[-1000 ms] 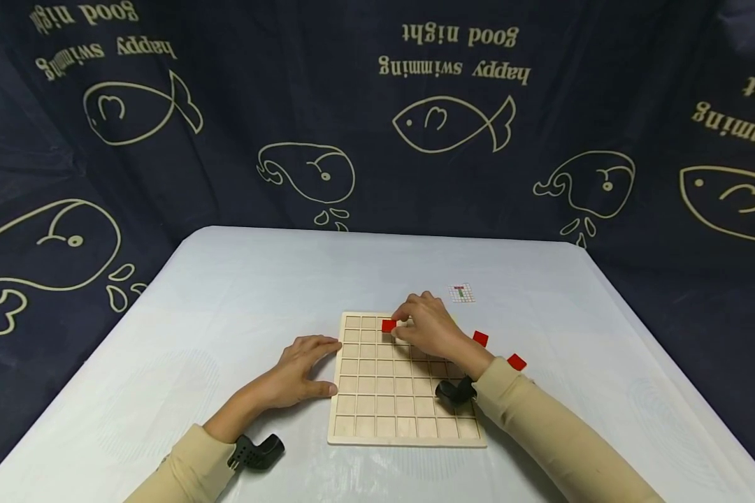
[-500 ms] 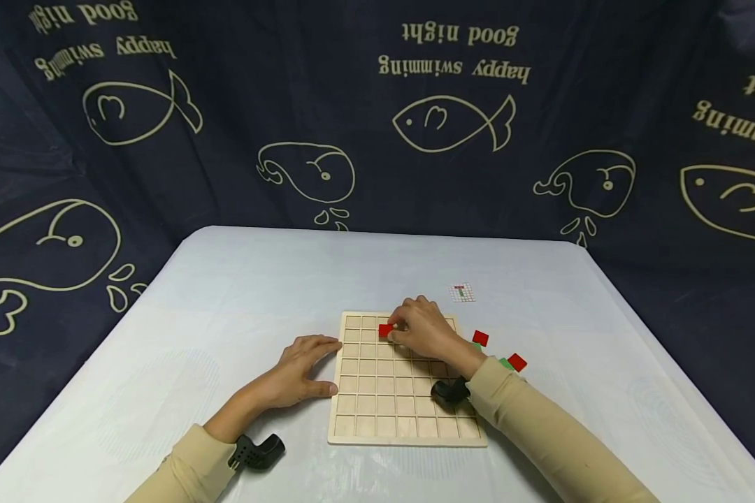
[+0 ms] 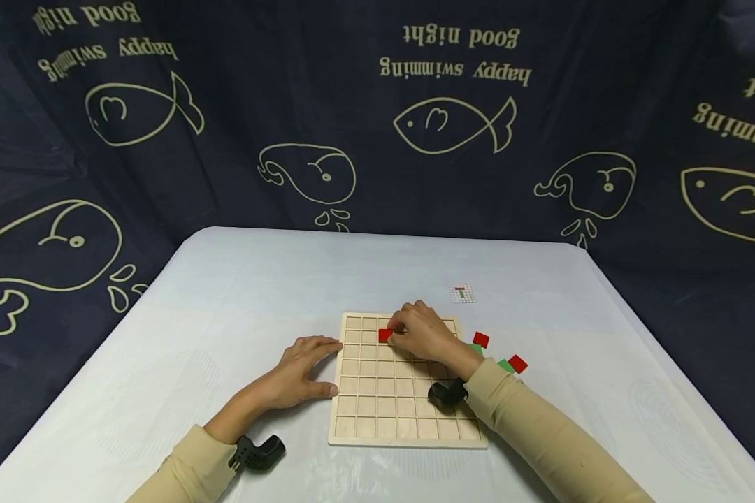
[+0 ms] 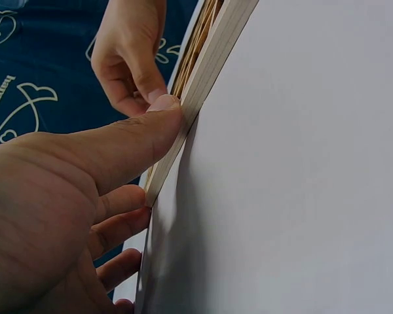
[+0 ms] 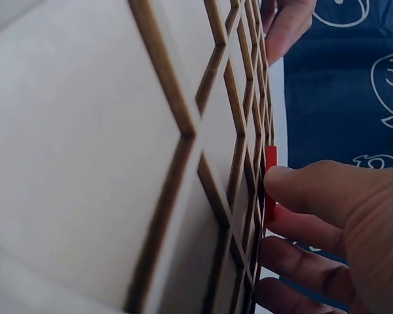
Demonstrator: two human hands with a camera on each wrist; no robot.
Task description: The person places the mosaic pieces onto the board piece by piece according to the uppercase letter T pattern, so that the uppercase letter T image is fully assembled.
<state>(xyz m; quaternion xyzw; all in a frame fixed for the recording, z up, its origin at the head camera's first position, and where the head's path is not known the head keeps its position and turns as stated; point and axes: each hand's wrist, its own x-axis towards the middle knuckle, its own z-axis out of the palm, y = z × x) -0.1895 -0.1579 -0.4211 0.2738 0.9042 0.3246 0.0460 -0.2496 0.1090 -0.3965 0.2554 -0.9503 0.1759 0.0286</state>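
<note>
A red square tile [image 3: 385, 335] is pinched between the thumb and fingers of my right hand [image 3: 423, 332], over the upper part of a wooden grid board [image 3: 377, 405]. In the right wrist view the red tile [image 5: 270, 183] stands out just above the board's raised ridges; whether it touches the cell floor I cannot tell. My left hand [image 3: 298, 372] rests against the board's left edge, thumb and fingers spread. The left wrist view shows its thumb on the wooden rim [image 4: 196, 91] and fingertips along the side. The right hand and forearm hide part of the board.
Right of the board lie two loose red tiles, a nearer one [image 3: 517, 363] and a farther one [image 3: 481, 339]. Beside them are green tiles [image 3: 506, 366], partly covered by the sleeve. A small gridded pattern card [image 3: 462, 293] lies behind the board on the white table [image 3: 258, 279].
My right hand has come slightly toward me with the red tile, down by a little on the board. Its forearm now uncovers green tiles. The left hand stays put.
</note>
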